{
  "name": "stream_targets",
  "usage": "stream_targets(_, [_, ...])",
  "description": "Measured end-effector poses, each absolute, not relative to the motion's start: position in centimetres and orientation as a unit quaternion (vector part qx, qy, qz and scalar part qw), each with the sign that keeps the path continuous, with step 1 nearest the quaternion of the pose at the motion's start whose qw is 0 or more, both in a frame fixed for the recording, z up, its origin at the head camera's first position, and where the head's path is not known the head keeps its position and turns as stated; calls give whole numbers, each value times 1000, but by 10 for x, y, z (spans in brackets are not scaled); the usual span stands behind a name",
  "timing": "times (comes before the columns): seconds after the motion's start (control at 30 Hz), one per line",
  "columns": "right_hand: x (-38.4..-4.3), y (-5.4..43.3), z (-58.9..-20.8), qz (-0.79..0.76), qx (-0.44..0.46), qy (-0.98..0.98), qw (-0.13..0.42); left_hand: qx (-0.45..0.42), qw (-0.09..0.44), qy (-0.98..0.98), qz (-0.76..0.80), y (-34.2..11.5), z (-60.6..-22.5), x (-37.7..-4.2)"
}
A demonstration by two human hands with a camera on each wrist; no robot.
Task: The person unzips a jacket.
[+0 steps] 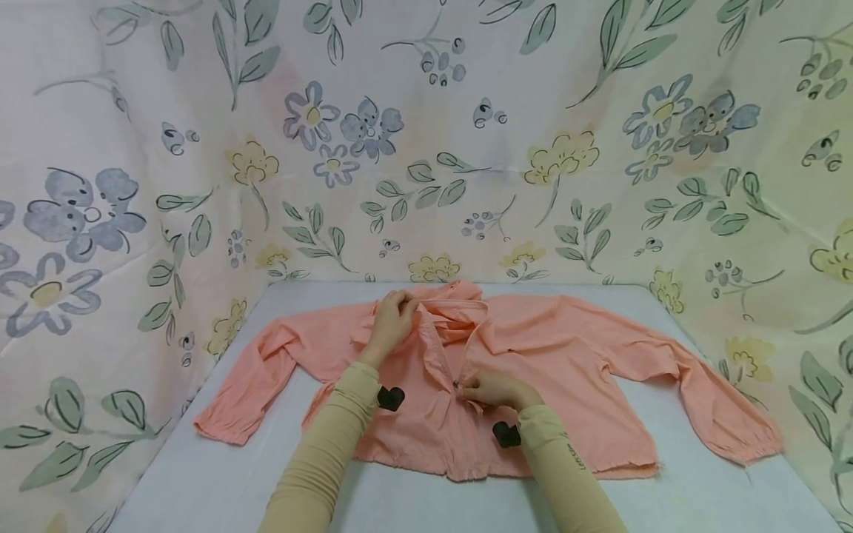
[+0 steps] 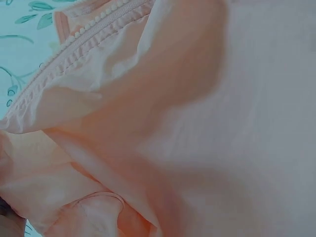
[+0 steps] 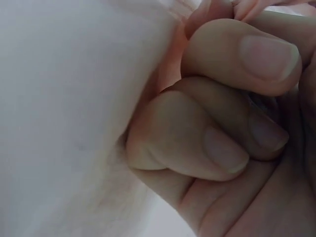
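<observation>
A peach-pink zip jacket (image 1: 553, 363) lies front up, its sleeves spread to both sides. The front is parted in a V at the top, and lower down its two edges meet. My left hand (image 1: 393, 322) grips the jacket's left front edge near the collar (image 1: 466, 305). At the bottom of the V, my right hand (image 1: 496, 389) pinches the small dark zipper pull (image 1: 456, 384). Pale zipper teeth (image 2: 101, 22) run along a raised flap in the left wrist view. The right wrist view shows curled fingers (image 3: 182, 133) close up, with pink cloth behind them.
The jacket rests on a white table (image 1: 200, 488). Floral cloth (image 1: 426, 148) hangs behind it and along both sides. A dark heart-shaped patch (image 1: 391, 398) shows by the left wrist, another dark heart (image 1: 506, 434) by the right. Both forearms wear beige sleeves (image 1: 320, 459).
</observation>
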State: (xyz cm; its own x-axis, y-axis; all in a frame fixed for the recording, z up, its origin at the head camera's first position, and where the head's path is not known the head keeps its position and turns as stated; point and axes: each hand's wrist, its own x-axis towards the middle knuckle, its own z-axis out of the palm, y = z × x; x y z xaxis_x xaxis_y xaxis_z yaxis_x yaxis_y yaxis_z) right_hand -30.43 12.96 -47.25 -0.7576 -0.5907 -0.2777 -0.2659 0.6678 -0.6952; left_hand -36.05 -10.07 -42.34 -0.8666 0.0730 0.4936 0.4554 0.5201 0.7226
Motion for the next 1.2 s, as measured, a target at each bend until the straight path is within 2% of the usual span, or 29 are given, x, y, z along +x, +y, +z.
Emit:
stream_targets(0.73, [-299, 130, -473, -337, -228, 875, 262, -149, 199, -843, -476, -105, -426, -362])
stream_targets(1.2, [-298, 133, -477, -338, -219, 873, 277, -147, 237, -834, -476, -111, -425, -364])
